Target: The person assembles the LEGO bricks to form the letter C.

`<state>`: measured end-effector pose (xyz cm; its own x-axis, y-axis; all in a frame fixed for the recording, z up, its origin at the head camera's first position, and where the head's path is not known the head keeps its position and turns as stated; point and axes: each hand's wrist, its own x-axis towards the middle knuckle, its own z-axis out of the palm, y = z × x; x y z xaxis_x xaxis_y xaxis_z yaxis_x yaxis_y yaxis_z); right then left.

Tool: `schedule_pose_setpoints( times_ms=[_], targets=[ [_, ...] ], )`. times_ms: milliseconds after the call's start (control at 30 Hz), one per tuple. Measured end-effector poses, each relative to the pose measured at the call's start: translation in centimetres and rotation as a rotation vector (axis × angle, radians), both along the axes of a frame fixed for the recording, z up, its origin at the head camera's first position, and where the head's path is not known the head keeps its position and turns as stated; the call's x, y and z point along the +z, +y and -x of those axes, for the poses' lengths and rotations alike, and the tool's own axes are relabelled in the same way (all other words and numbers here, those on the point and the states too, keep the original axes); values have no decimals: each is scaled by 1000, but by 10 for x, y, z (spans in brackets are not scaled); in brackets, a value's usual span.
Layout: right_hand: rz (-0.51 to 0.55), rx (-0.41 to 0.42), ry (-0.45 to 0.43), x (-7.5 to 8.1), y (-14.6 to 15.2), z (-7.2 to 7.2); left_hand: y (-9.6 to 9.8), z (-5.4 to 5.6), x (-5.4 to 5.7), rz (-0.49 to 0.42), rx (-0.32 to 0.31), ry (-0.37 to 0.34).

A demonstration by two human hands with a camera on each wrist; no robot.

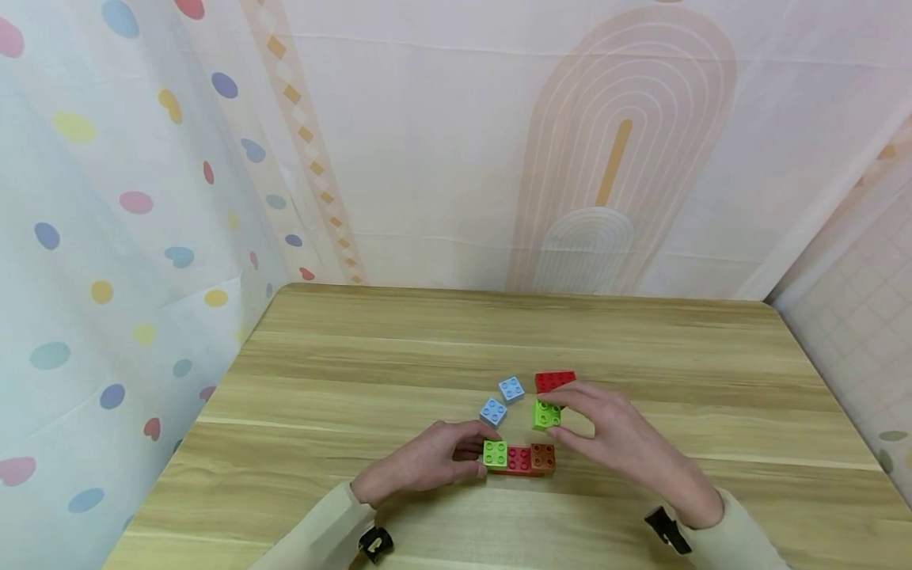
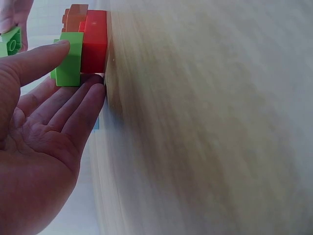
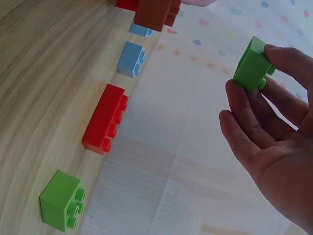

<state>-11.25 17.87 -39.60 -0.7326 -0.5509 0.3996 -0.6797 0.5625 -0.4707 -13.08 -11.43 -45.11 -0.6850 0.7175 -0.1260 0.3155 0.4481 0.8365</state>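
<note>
A long red brick (image 1: 519, 462) lies on the table, with a green brick (image 1: 495, 454) on its left end and a brown brick (image 1: 543, 457) on its right end. My left hand (image 1: 443, 457) holds the left end of this assembly. In the left wrist view its thumb presses one side of the green brick (image 2: 69, 58), with the other fingers behind it. Raised above the table, my right hand (image 1: 618, 431) pinches a second green brick (image 3: 252, 66) between thumb and fingers. That brick's studs face the palm.
Two light blue bricks (image 1: 511, 389) lie just beyond the assembly. Another red brick (image 1: 554, 381) sits farther back, partly covered by my right hand in the head view. One more green brick (image 3: 61, 200) stands on the wooden table (image 1: 342, 348), seen in the right wrist view.
</note>
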Motion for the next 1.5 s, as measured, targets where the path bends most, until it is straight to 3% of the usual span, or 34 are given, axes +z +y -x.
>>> schedule_pose_setpoints(
  times_ms=[767, 1300, 1500],
  targets=[
    [7, 45, -105, -1, -19, -1, 0, 1, -1, -14, -5, -8],
    [16, 103, -70, -10, -31, 2, -1, 1, -1, -11, -15, -21],
    [8, 113, -107, -12, -36, 2, -1, 2, -1, -30, -22, -24]
  ],
)
